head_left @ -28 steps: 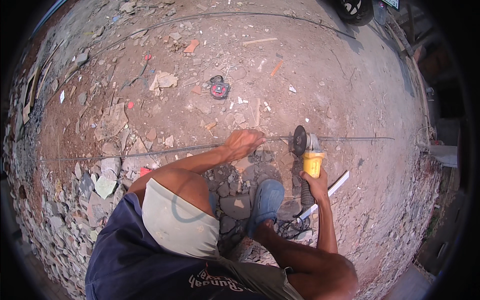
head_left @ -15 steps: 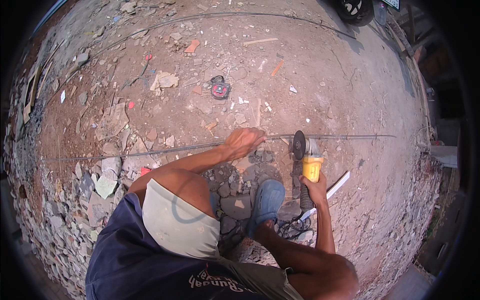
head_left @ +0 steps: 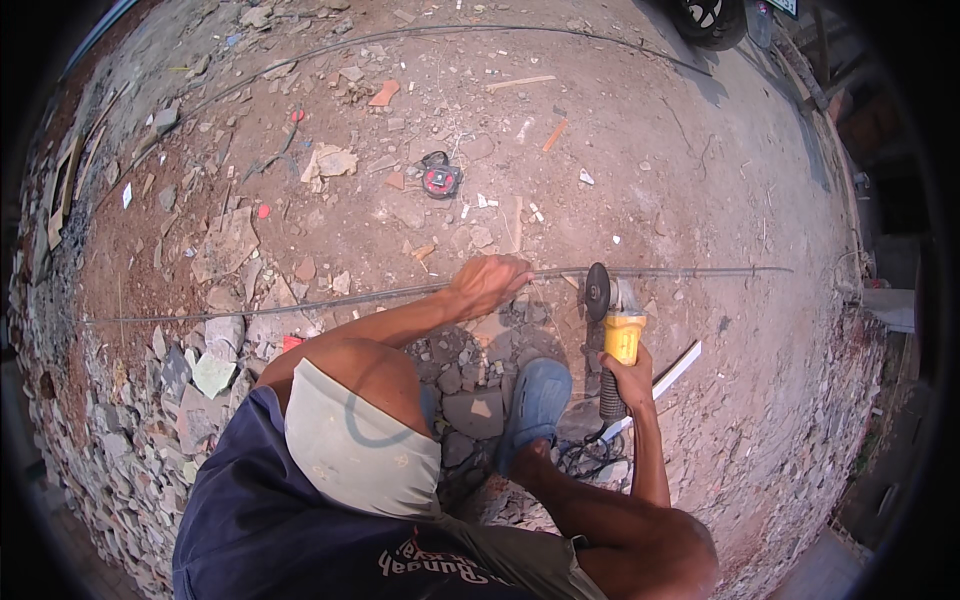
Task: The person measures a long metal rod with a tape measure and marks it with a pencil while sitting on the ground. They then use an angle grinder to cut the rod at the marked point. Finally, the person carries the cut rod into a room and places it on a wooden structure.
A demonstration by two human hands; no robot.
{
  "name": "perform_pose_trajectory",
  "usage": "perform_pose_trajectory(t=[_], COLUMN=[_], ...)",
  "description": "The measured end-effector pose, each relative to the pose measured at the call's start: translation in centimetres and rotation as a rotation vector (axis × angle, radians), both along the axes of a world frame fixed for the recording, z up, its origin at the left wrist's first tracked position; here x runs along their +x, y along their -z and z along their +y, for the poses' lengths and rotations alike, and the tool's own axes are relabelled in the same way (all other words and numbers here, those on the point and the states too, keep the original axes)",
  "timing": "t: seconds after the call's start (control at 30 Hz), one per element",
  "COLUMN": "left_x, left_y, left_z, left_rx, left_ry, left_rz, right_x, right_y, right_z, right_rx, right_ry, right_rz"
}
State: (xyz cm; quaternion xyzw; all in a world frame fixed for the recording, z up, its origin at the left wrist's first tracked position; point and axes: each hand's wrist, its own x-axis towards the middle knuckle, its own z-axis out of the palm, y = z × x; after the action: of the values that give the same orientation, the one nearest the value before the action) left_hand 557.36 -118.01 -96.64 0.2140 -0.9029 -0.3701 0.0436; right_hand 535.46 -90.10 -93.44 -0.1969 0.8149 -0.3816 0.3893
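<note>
A long thin metal rod point(head_left: 380, 293) lies across the rubble-strewn ground in front of me. My left hand point(head_left: 490, 281) is closed around it near the middle, fingers wrapped over the bar. In my right hand point(head_left: 630, 377) is a yellow angle grinder point(head_left: 623, 338), gripped by its body. Its dark cutting disc point(head_left: 597, 291) stands on edge at the rod, to the right of my left hand; whether it touches the metal I cannot tell. Between my hands, below the rod, is my foot in a blue clog point(head_left: 540, 400).
A red and black tape measure point(head_left: 440, 180) rests beyond the rod. Another long rod point(head_left: 400, 34) curves along the far ground. Broken stones point(head_left: 470, 412) lie around my feet, with a dark cable point(head_left: 590, 457) and a white strip point(head_left: 678, 368) nearby. A vehicle wheel point(head_left: 712, 22) stands far right.
</note>
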Motion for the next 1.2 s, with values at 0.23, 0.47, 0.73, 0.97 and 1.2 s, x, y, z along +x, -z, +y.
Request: perform_pose_trajectory(t=[0.23, 0.47, 0.73, 0.97, 1.2], left_x=[0.3, 0.1, 0.4, 0.2, 0.5], left_y=[0.7, 1.2, 0.9, 0.3, 1.3], left_z=[-0.2, 0.0, -0.4, -0.1, -0.1], left_rx=[-0.024, 0.002, -0.023, 0.012, -0.025], left_ry=[-0.009, -0.009, 0.003, 0.016, 0.016], left_rz=[0.019, -0.020, -0.033, -0.035, 0.067], right_x=[0.0, 0.0, 0.5, 0.4, -0.3], right_y=[0.2, -1.1, -1.9, -2.7, -2.4], right_z=[-0.3, -1.1, -2.4, -3.1, -3.7], right_rx=[0.011, 0.069, 0.008, 0.011, 0.013], right_ry=[-0.020, 0.001, 0.014, 0.042, 0.029], right_rz=[0.025, -0.002, -0.045, -0.065, -0.040])
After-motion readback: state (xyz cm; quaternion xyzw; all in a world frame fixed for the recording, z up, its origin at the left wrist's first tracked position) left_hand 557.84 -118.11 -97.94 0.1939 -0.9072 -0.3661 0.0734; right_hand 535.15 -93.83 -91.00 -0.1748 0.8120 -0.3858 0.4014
